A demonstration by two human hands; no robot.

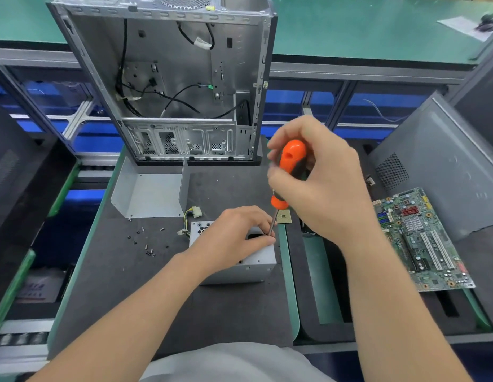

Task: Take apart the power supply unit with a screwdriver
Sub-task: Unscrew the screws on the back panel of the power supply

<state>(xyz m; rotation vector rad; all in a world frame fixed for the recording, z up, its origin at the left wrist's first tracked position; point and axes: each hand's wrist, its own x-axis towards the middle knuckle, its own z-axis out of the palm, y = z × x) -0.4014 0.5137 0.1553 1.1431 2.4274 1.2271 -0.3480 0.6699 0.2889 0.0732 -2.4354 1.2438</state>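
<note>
Grey shirt cloth fills the bottom edge, and both forearms reach out over the dark desk. Left hand sits on top of the power supply unit, fingers curled over its upper face and holding it down, fingertips bunched right at the tool's tip. Right hand is wrapped round the orange-and-black handle of the screwdriver, which stands nearly upright with its shaft running down to the unit's top near the far right corner. The silver unit lies mid-desk, its yellow and black wires trailing off the far left side. Loose screws are scattered to its left, a bent metal cover lies just beyond them, and the gutted computer case stands open behind. A small square chip lies beside the shaft, and a green motherboard lies well off to the right.
</note>
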